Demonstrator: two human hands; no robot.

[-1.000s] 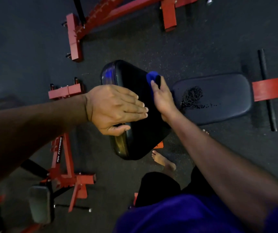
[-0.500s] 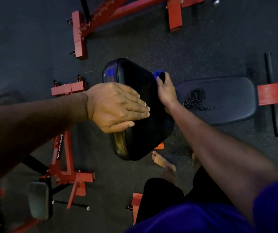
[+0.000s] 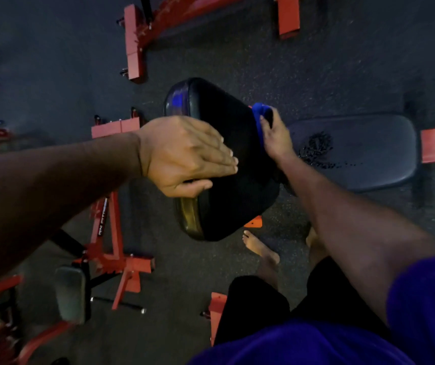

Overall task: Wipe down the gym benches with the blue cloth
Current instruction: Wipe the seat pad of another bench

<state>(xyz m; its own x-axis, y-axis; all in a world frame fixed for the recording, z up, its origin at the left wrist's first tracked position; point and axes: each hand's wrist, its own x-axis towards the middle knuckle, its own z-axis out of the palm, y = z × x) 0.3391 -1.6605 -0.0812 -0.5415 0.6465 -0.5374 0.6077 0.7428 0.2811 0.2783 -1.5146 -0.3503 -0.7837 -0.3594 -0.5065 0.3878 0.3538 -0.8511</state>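
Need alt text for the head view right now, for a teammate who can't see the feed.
Seen from above, a person's right hand presses a blue cloth against the right edge of a raised black bench pad, while the left hand lies flat on the pad. A second, flat bench pad, scattered with dark specks, sits to the right on the dark floor.

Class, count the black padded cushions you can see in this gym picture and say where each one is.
3: the raised backrest pad at centre, the flat seat pad to its right, and a small pad at lower left. Others may be outside the picture.

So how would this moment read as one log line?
left hand flat on black pad | right hand holding blue cloth at pad's edge
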